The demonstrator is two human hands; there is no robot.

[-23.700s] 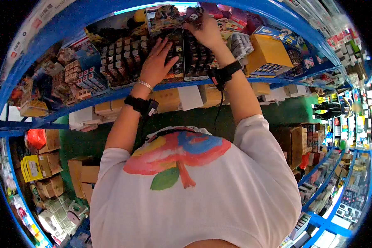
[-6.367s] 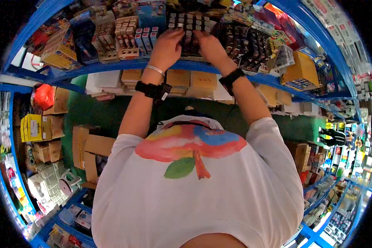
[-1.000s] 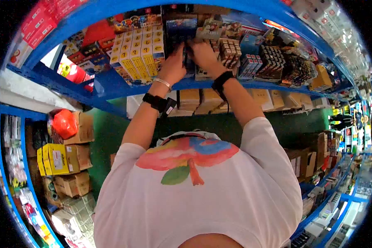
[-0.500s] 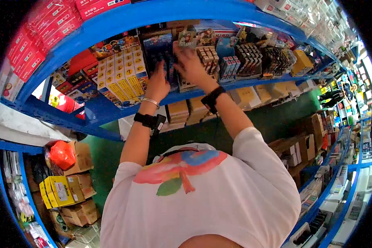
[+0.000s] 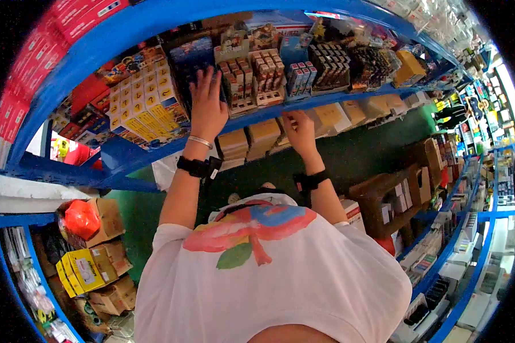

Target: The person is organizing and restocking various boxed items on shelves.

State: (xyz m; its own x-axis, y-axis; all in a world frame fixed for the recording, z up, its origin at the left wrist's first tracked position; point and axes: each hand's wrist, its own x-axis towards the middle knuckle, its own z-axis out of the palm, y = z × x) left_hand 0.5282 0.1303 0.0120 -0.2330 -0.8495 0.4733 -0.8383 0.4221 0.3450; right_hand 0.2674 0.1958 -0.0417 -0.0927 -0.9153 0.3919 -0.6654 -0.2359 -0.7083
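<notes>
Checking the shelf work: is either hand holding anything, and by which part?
Left hand lies flat on a dark box, gripping nothing. Right hand touches the shelf edge; a grip cannot be told.

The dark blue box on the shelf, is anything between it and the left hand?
No. The left hand lies flat on the dark blue box, fingers spread, with nothing between them. The yellow boxes stand beside it to one side, the brown packs to the other.

Half a second ago both hands were up among the boxes on the blue shelf (image 5: 326, 102). Now the right hand (image 5: 299, 130) is down below the shelf's front edge, in front of the tan cartons beneath it. The left hand (image 5: 207, 106) is spread flat against the dark blue box (image 5: 190, 57), no longer gripping its lower edge.
</notes>
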